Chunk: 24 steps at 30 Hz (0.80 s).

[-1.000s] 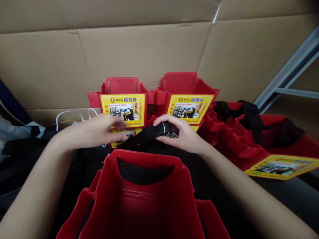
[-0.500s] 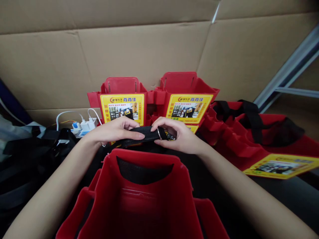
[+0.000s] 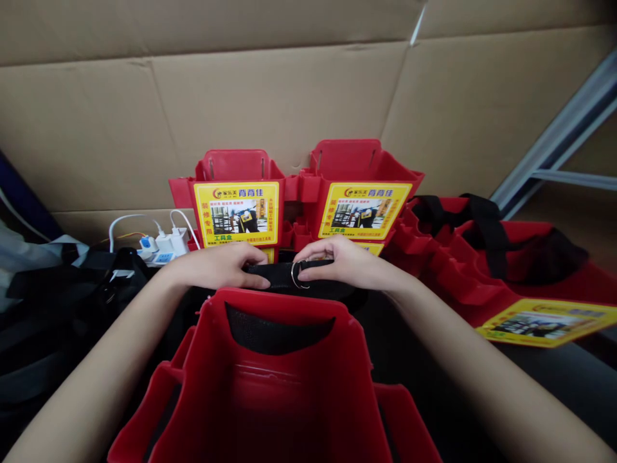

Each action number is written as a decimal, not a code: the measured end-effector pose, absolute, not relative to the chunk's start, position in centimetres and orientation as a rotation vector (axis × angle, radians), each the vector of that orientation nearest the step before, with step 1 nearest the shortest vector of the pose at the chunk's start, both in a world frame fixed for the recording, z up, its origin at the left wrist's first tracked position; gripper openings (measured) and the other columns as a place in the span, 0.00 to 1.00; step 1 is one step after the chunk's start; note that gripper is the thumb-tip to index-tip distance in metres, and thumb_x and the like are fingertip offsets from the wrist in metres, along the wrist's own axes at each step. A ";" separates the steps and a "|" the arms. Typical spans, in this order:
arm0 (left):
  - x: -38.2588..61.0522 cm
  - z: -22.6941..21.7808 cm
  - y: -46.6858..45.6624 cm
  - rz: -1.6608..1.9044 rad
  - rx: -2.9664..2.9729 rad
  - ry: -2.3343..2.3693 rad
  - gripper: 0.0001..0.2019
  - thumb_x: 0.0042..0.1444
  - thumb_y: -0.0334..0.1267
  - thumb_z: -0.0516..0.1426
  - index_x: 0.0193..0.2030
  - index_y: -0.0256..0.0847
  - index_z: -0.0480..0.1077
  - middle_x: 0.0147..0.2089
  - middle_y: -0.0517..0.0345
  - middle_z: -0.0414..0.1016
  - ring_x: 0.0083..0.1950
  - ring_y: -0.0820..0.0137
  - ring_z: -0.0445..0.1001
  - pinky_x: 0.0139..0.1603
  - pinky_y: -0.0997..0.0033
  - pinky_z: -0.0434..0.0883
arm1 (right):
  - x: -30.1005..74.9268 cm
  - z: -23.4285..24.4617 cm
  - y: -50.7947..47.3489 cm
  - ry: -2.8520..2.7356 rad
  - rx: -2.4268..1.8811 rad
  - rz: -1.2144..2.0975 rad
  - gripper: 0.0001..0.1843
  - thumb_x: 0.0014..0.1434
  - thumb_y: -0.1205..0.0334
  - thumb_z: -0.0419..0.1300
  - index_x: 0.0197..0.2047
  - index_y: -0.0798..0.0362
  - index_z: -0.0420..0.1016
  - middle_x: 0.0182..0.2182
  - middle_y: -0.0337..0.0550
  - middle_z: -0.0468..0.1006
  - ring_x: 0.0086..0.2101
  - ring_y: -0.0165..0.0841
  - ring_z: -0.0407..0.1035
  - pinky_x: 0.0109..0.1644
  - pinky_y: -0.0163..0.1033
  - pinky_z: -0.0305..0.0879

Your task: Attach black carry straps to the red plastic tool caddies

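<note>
A red fabric tool bag (image 3: 274,392) stands open right in front of me, with a black mesh pocket at its far wall. Just behind its far rim, both hands grip a black webbing strap (image 3: 277,275) that carries a metal ring (image 3: 297,276). My left hand (image 3: 219,265) pinches the strap's left part, fingers curled. My right hand (image 3: 344,262) holds the strap at the ring, fingers closed over it.
Two upright red bags with yellow labels (image 3: 238,193) (image 3: 361,186) stand against a cardboard wall (image 3: 289,96). More red bags with black straps (image 3: 482,257) lie at the right. A power strip with white chargers (image 3: 164,247) and dark cloth (image 3: 58,289) sit at left.
Both hands have drawn the strap nearer to me and lower, down to the front bag's far rim. The metal ring now faces the camera. The left hand closed on the strap.
</note>
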State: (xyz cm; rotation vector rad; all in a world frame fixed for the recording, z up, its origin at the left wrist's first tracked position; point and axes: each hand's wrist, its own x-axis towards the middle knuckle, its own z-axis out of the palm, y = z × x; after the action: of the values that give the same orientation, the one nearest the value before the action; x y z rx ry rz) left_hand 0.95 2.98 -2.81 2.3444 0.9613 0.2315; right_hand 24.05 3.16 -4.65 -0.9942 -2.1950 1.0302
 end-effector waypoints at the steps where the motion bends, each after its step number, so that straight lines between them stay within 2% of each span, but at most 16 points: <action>1: 1.2 -3.0 3.0 0.261 2.289 0.934 0.12 0.50 0.44 0.57 0.36 0.38 0.69 0.35 0.59 0.73 0.35 0.72 0.69 0.35 0.75 0.63 | 24.0 -4.6 3.1 -2.211 -0.988 1.006 0.13 0.46 0.57 0.63 0.35 0.55 0.76 0.32 0.39 0.78 0.32 0.29 0.71 0.38 0.34 0.65; 5: 2.5 -3.8 3.4 0.407 2.007 0.811 0.15 0.49 0.45 0.58 0.40 0.37 0.68 0.37 0.56 0.75 0.36 0.72 0.71 0.37 0.74 0.65 | 23.5 -4.5 2.5 -2.246 -0.920 0.965 0.14 0.48 0.57 0.62 0.38 0.54 0.76 0.34 0.39 0.78 0.34 0.29 0.71 0.39 0.34 0.66; 9: 3.0 -4.1 3.9 0.505 1.928 0.849 0.12 0.46 0.43 0.60 0.33 0.37 0.71 0.30 0.59 0.74 0.30 0.75 0.69 0.34 0.75 0.64 | 23.1 -4.6 2.2 -2.166 -0.836 1.044 0.15 0.50 0.60 0.61 0.42 0.54 0.71 0.35 0.40 0.77 0.35 0.28 0.71 0.41 0.35 0.67; 15: 2.7 -3.2 3.2 0.656 2.001 0.935 0.08 0.46 0.39 0.60 0.27 0.36 0.68 0.25 0.62 0.70 0.27 0.76 0.67 0.30 0.76 0.62 | 23.3 -4.4 2.4 -1.989 -0.861 1.190 0.20 0.48 0.63 0.63 0.46 0.53 0.67 0.33 0.40 0.76 0.33 0.29 0.71 0.23 0.28 0.66; 20: 0.7 -1.6 2.9 0.771 2.028 1.100 0.07 0.45 0.38 0.60 0.26 0.36 0.68 0.24 0.62 0.69 0.25 0.78 0.65 0.28 0.78 0.61 | 25.2 -3.2 3.1 -2.003 -1.063 1.204 0.11 0.47 0.60 0.64 0.35 0.55 0.74 0.26 0.40 0.79 0.24 0.27 0.71 0.23 0.29 0.64; 24: -0.2 -1.5 3.6 0.701 2.057 1.079 0.07 0.46 0.38 0.60 0.26 0.37 0.68 0.25 0.63 0.69 0.26 0.78 0.64 0.29 0.78 0.60 | 27.0 -2.3 3.6 -2.088 -1.124 1.131 0.11 0.47 0.58 0.64 0.34 0.54 0.76 0.22 0.37 0.77 0.20 0.25 0.69 0.22 0.29 0.62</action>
State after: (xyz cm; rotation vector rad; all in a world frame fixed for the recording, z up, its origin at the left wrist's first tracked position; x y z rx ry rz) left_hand -0.22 3.58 -1.52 2.0568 1.0789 0.7005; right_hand 27.04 3.62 -2.31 -1.1240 -2.0878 1.1313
